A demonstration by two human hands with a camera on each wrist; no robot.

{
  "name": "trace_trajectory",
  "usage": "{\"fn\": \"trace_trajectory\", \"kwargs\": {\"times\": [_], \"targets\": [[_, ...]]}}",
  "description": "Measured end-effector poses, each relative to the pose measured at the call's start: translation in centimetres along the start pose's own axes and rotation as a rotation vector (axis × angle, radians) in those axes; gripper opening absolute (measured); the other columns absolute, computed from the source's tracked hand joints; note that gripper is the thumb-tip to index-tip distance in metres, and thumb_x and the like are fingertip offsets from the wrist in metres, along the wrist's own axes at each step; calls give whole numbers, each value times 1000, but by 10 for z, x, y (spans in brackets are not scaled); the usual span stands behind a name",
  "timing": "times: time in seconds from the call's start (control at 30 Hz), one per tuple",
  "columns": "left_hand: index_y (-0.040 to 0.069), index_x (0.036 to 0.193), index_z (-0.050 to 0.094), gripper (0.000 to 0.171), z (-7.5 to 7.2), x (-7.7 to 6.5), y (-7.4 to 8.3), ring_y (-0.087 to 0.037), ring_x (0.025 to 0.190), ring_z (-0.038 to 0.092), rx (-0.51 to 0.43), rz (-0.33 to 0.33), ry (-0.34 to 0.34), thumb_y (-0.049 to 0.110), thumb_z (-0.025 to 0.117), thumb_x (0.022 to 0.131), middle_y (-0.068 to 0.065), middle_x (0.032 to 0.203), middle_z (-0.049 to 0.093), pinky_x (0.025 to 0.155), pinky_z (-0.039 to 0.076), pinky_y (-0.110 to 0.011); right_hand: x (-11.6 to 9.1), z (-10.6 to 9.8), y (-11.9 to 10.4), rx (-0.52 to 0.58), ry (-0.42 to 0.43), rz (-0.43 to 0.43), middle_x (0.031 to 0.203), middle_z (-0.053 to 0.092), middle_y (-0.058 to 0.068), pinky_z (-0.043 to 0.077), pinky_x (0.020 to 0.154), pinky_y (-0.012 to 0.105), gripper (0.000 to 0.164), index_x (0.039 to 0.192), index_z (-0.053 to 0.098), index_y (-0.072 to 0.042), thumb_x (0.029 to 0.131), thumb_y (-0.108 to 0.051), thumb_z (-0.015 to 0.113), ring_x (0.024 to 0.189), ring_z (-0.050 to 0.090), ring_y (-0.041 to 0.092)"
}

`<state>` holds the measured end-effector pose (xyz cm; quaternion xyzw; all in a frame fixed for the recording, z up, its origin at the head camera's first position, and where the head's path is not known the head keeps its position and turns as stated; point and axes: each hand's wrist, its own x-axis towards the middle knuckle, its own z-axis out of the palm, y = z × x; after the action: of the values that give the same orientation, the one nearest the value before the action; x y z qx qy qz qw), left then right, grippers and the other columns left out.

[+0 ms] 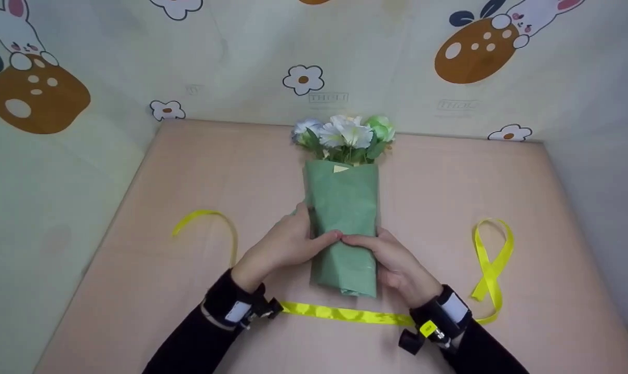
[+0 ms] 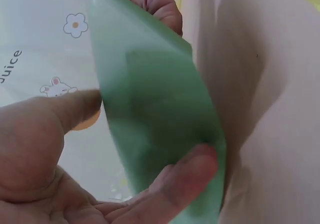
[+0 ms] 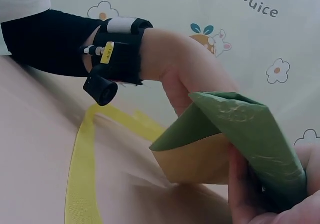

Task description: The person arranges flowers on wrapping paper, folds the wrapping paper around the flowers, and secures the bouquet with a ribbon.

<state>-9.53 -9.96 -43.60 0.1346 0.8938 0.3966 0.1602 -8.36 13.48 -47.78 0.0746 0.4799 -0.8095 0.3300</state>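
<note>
A bouquet of artificial-looking flowers (image 1: 347, 132), pale blue, white and light green, stands out of a sleeve of green wrapping paper (image 1: 344, 200). My left hand (image 1: 285, 240) holds the wrap from its left side, thumb across the front and fingers behind. From the right, my right hand (image 1: 399, 262) grips the lower part, its thumb laid on the front so that both thumb tips meet near the middle. In the right wrist view the wrap's folded bottom end (image 3: 240, 112) shows a tan inner layer (image 3: 195, 159). The stems are hidden inside the paper.
A long yellow ribbon (image 1: 345, 313) lies across the pinkish tabletop (image 1: 428, 182) below the bouquet, passing under both wrists. Its left end curls up beside the left forearm, and its right end forms a loop (image 1: 493, 259). Printed cloth (image 1: 241, 62) with rabbits and flowers surrounds the table.
</note>
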Motion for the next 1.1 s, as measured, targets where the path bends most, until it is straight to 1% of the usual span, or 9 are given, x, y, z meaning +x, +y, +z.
{"fn": "trace_trajectory", "kwargs": {"times": [0.1, 0.23, 0.43, 0.57, 0.7, 0.8, 0.9, 1.0, 1.1], "targets": [[-12, 158, 37, 87, 0, 2, -2, -36, 95, 77, -99, -32, -11, 49, 70, 105, -26, 113, 75, 78, 63, -43, 0, 1, -1, 12, 1, -3, 148, 63, 19, 55, 111, 52, 71, 162, 39, -5, 102, -9, 77, 135, 65, 35], [-8, 149, 47, 66, 3, 8, -5, -34, 65, 76, -285, -93, -57, 37, 71, 108, -11, 78, 73, 59, 62, -39, 0, 1, -1, -11, 29, -10, 149, 62, 19, 56, 109, 51, 72, 161, 41, -6, 100, -10, 79, 133, 67, 35], [-13, 146, 49, 50, 8, 18, -10, -25, 70, 78, -583, -125, -97, 15, 66, 109, -19, 97, 80, 71, 67, -46, 1, 1, 0, -139, 74, -32, 146, 67, 17, 59, 105, 44, 73, 158, 47, -4, 96, -14, 85, 127, 70, 31], [-16, 144, 49, 46, 10, 21, -11, -25, 80, 80, -701, -144, -103, 6, 64, 108, -25, 105, 79, 77, 67, -43, 1, 2, 0, -220, 65, -44, 145, 68, 16, 59, 105, 42, 72, 158, 48, -4, 97, -16, 85, 127, 71, 31], [-15, 145, 49, 44, 10, 23, -11, -29, 89, 82, -754, -168, -108, 3, 64, 107, -26, 109, 79, 79, 67, -40, -2, 3, -4, -324, 28, -43, 149, 66, 12, 55, 109, 39, 77, 163, 43, -10, 99, -24, 84, 132, 67, 28], [-15, 143, 50, 42, 9, 23, -11, -30, 92, 82, -766, -167, -96, 1, 64, 106, -25, 110, 79, 78, 67, -39, -4, 1, -9, -367, -6, -18, 151, 65, 13, 54, 110, 38, 79, 165, 39, -8, 103, -31, 80, 134, 66, 27], [-15, 140, 51, 39, 8, 23, -10, -29, 89, 82, -777, -158, -86, -1, 64, 105, -26, 108, 79, 77, 67, -39, -5, -2, -13, -324, -9, 18, 146, 67, 18, 57, 107, 40, 75, 162, 39, 2, 105, -30, 77, 130, 69, 28], [-15, 136, 53, 36, 9, 24, -11, -26, 84, 81, -782, -146, -84, -1, 64, 105, -25, 103, 80, 74, 67, -39, -4, -7, -15, -274, -5, 26, 139, 71, 21, 61, 101, 40, 66, 154, 45, 11, 105, -19, 77, 123, 73, 29], [-14, 131, 58, 31, 11, 25, -13, -22, 79, 80, -776, -169, -71, 4, 65, 106, -22, 96, 80, 72, 67, -36, -2, -12, -15, -258, -30, 12, 135, 73, 20, 62, 99, 39, 56, 149, 53, 12, 104, -11, 76, 120, 75, 29]]}}
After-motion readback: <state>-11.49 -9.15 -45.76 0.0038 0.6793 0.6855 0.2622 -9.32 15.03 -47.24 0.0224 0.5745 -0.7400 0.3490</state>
